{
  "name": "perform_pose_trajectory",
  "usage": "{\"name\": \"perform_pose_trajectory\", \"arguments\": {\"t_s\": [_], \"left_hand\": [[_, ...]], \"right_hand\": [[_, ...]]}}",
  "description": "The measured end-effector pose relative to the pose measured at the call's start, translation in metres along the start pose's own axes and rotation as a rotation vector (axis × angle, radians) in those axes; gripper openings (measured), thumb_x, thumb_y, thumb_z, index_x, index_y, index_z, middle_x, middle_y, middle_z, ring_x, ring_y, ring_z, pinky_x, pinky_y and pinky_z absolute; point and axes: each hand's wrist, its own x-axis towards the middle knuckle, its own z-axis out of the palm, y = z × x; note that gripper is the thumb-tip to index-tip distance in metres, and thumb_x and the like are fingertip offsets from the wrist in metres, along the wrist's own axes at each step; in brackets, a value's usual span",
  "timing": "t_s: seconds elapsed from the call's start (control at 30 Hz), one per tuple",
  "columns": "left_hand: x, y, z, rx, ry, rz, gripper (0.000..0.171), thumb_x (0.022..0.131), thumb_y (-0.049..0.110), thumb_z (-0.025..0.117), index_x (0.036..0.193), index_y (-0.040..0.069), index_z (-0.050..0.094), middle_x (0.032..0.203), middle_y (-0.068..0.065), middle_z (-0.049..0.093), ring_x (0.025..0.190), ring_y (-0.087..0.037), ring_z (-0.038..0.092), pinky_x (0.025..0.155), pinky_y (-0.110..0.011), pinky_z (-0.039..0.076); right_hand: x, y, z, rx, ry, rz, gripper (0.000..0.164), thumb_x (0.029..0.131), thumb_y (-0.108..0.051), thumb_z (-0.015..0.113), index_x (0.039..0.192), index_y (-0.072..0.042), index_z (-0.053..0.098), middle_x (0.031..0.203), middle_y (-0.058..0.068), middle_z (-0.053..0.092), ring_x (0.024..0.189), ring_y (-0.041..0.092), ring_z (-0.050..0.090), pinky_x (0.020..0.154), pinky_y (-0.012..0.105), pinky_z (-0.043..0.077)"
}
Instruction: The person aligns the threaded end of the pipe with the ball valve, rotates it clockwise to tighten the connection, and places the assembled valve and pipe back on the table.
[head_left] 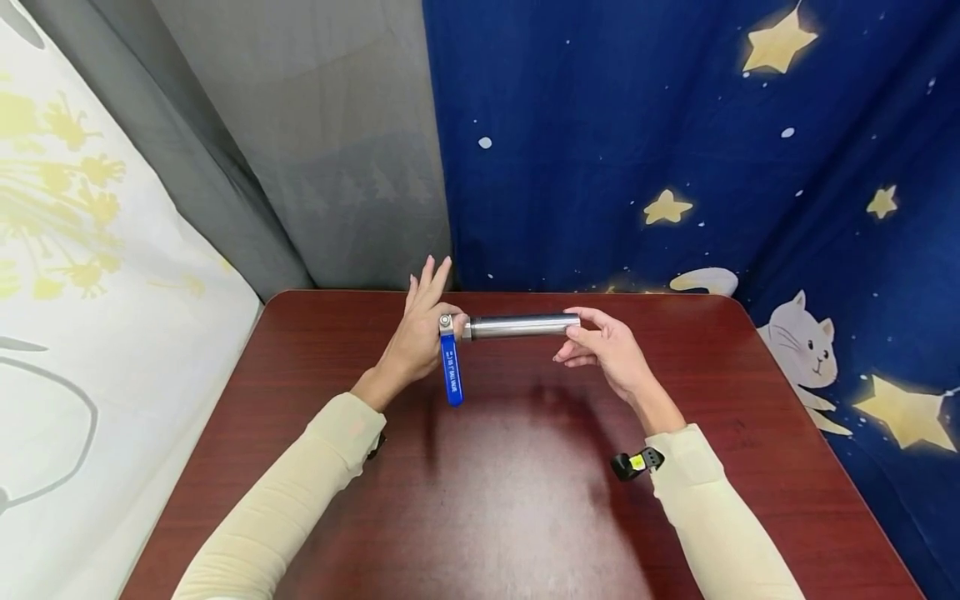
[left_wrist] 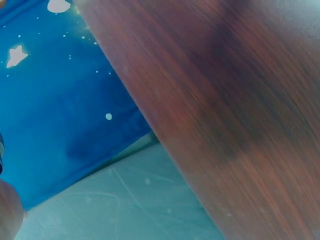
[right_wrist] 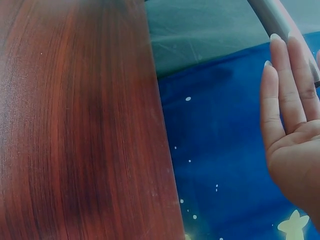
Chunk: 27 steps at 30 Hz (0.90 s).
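Observation:
A steel ball valve [head_left: 446, 322] with a long blue lever handle [head_left: 452, 371] is held above the far part of the table. Its body is partly covered by my left hand [head_left: 415, 337], whose thumb and forefinger pinch it while the other fingers stretch away. From the valve's right side a shiny metal pipe [head_left: 517, 326] runs out level. My right hand [head_left: 617, 354] pinches the pipe's free end between thumb and fingers. In the right wrist view, the pipe [right_wrist: 274, 17] passes behind the straight lower fingers. Only a sliver of the left hand [left_wrist: 10, 212] shows in the left wrist view.
Below the hands lies a dark red wood-grain table [head_left: 495, 500], its far edge just behind them. A grey curtain [head_left: 360, 167] and a blue star-patterned curtain [head_left: 570, 150] hang behind it. White patterned cloth [head_left: 82, 350] borders the left side.

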Motion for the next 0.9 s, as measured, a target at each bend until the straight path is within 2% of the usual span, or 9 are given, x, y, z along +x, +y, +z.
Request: {"name": "perform_pose_trajectory", "arguments": {"t_s": [0.17,0.37,0.5,0.63,0.9], "left_hand": [[-0.001,-0.001,0.000,-0.014,0.006,0.003,0.031,0.092,0.028,0.046,0.084,0.006,0.067,0.149,-0.010,0.015,0.134,-0.035,0.006,0.103,-0.055,0.003],[-0.004,0.000,0.001,-0.018,0.026,-0.003,0.033,0.092,0.030,0.046,0.084,0.006,0.067,0.149,-0.011,0.016,0.134,-0.036,0.005,0.103,-0.055,0.002],[-0.007,0.003,0.000,0.066,0.029,-0.014,0.037,0.092,0.033,0.043,0.082,0.010,0.070,0.149,-0.010,0.017,0.134,-0.036,0.004,0.100,-0.060,-0.002],[-0.007,0.005,-0.003,0.174,0.016,-0.025,0.038,0.091,0.037,0.042,0.080,0.016,0.071,0.149,-0.007,0.018,0.134,-0.037,0.003,0.096,-0.065,-0.003],[0.000,0.005,-0.001,0.214,0.021,-0.023,0.039,0.091,0.038,0.040,0.079,0.018,0.071,0.149,-0.007,0.017,0.134,-0.038,0.002,0.095,-0.066,-0.002]], "right_hand": [[-0.001,0.000,0.000,0.025,-0.034,-0.015,0.048,0.085,-0.004,0.061,0.128,-0.002,0.042,0.079,0.020,0.066,0.074,0.035,0.065,0.068,0.045,0.051],[-0.002,0.005,0.001,0.007,-0.015,-0.004,0.047,0.085,-0.009,0.063,0.127,-0.003,0.043,0.080,0.021,0.065,0.074,0.033,0.065,0.066,0.043,0.051],[-0.005,0.009,0.002,0.015,-0.010,0.021,0.051,0.085,-0.010,0.064,0.129,0.000,0.040,0.080,0.021,0.065,0.075,0.033,0.065,0.067,0.043,0.051],[-0.007,0.009,0.002,0.028,-0.016,0.012,0.049,0.085,-0.010,0.063,0.127,0.000,0.041,0.079,0.021,0.065,0.075,0.033,0.065,0.068,0.043,0.051],[-0.004,0.005,-0.003,0.010,-0.014,0.006,0.035,0.087,-0.013,0.061,0.116,0.002,0.048,0.076,0.019,0.066,0.073,0.033,0.065,0.068,0.046,0.050]]}}
